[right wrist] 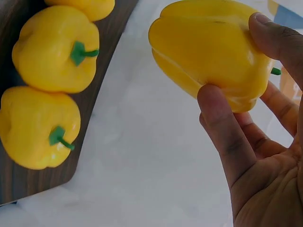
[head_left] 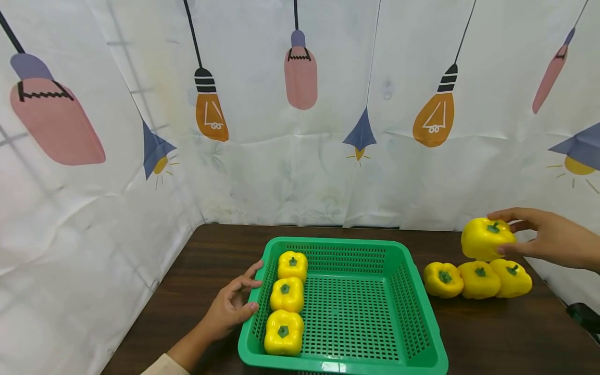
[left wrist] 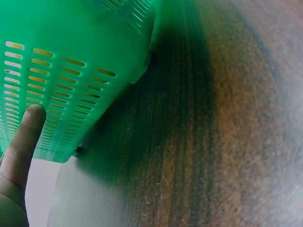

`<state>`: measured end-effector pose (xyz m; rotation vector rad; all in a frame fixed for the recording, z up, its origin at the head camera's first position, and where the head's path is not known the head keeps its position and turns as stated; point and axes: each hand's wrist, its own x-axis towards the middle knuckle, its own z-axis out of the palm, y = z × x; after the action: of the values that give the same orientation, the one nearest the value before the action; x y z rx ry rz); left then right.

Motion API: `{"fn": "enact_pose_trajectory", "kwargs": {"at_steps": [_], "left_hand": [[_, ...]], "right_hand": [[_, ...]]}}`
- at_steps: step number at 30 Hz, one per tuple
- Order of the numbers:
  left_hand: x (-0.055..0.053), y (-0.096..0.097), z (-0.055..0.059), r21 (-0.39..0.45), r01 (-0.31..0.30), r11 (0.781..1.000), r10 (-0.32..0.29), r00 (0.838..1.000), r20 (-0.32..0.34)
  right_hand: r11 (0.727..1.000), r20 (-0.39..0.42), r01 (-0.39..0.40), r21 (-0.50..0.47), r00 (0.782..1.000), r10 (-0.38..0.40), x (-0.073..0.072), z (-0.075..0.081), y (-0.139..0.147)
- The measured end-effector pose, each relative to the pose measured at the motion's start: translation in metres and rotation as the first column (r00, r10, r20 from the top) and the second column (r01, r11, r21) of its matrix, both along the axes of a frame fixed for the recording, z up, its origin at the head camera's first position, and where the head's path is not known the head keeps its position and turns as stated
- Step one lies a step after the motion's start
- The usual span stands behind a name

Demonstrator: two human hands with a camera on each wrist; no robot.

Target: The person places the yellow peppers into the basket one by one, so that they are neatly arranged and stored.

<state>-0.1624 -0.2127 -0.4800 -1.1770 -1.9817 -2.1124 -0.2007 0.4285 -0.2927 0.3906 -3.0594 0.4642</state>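
In the head view my right hand (head_left: 546, 237) holds a yellow bell pepper (head_left: 483, 240) with a green stem, raised over the table's right side. The right wrist view shows the thumb and fingers pinching this pepper (right wrist: 208, 45) from both sides. Below it, three more yellow bell peppers (head_left: 479, 281) sit in a row on the table. My left hand (head_left: 229, 307) touches the left side of a green perforated basket (head_left: 347, 367), fingers fairly straight. One finger (left wrist: 23, 142) lies against the slotted wall. Inside, three peppers (head_left: 284, 333) line the basket's left wall.
The dark wooden table (head_left: 215, 250) ends at a back edge against a white curtain (head_left: 281, 172) printed with lamps. At the table's right edge is a black object (head_left: 583, 316), its kind unclear.
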Motion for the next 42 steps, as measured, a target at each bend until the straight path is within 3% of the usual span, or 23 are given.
{"fn": "enact_pose_trajectory", "kwargs": {"at_steps": [24,32,42], "left_hand": [[0.0,0.001,0.0,-0.002,0.009,1.0,-0.009,1.0,-0.001],[0.0,0.001,0.002,0.003,0.012,1.0,-0.012,1.0,-0.013],[0.0,0.0,0.001,-0.008,-0.001,1.0,0.001,1.0,-0.018]], "right_hand": [[0.985,0.026,-0.123,-0.123,0.992,0.127,-0.003,0.005,-0.049],[0.971,-0.002,-0.183,-0.156,0.983,0.185,-0.006,0.007,-0.063],[0.953,0.083,-0.163,-0.254,0.979,0.189,-0.007,0.008,-0.083]]}}
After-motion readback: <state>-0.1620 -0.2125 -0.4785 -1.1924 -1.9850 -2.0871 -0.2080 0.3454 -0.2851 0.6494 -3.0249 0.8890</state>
